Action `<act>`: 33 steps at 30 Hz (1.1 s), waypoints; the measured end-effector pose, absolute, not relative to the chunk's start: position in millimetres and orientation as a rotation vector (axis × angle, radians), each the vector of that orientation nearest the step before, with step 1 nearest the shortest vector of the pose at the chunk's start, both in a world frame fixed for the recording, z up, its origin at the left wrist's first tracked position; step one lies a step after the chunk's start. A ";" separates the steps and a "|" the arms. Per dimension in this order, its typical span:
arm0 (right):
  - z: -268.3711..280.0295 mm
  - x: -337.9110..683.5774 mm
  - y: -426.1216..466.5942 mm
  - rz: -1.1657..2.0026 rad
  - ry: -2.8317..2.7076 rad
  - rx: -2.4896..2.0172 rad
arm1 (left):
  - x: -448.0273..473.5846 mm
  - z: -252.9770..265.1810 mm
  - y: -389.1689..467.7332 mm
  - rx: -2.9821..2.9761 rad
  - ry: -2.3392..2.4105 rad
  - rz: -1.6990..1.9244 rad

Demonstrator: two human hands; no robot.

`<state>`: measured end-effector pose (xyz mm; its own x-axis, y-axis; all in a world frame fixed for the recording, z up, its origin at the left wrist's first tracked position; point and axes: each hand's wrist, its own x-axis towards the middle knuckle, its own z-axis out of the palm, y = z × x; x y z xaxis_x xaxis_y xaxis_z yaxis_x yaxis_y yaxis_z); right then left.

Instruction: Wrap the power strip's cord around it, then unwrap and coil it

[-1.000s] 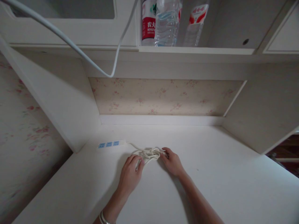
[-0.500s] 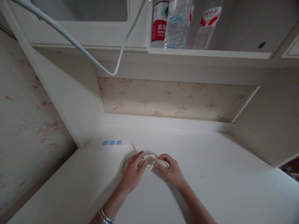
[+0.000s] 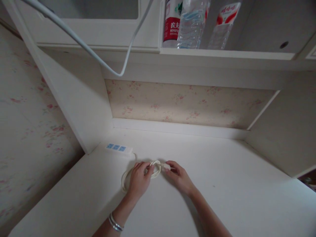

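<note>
Landmark: power strip (image 3: 119, 148), lying on the counter (image 3: 222, 197), sockets up, nothing plugged in. Its cord (image 3: 158, 171) leaves the right end, loops gathered in a bundle right of the strip and nearer the person; one wider loop sags out just in front of the strip. Left hand (image 3: 139, 177): fingers curled over the bundle, thumb on near side, grasping the loops, probably so they stay together. Grip partly hidden by the hand, so how many loops it holds is unclear. Right hand (image 3: 181, 177), farther right of the strip: fingers pinching the plug (image 3: 167, 167), likely because the stiff end is easier to control than limp cord. Hands close together, presumably to keep that stretch short. Strip itself untouched, seemingly laid flat with slack so it won't drag.
</note>
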<state>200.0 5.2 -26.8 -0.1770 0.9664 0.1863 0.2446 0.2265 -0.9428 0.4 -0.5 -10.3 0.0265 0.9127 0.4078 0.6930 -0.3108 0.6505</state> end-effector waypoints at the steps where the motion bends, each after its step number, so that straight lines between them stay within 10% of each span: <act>1: -27.5 201.0 5.8 1.043 -1.617 -1.167 | 0.3 -11.4 -0.1 2.020 1.665 1.172; 33: -10.6 178.6 -14.8 0.852 -1.724 -0.913 | 0.8 -30.2 5.7 1.913 1.577 1.049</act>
